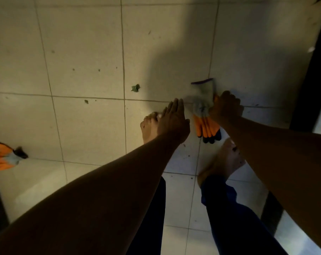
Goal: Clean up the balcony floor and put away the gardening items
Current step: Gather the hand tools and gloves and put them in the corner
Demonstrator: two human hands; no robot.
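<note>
Right hand [226,105] grips grey-orange glove [204,109]; left hand [172,118] flat, fingers straight; second glove [4,156] on tiled floor [82,52]

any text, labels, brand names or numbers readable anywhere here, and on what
None can be read.
The glove held by the right hand: no print shows.
The second glove at the left edge: blurred, no lettering shows.
The floor tiles: only specks and leaf bits, no marks.
</note>
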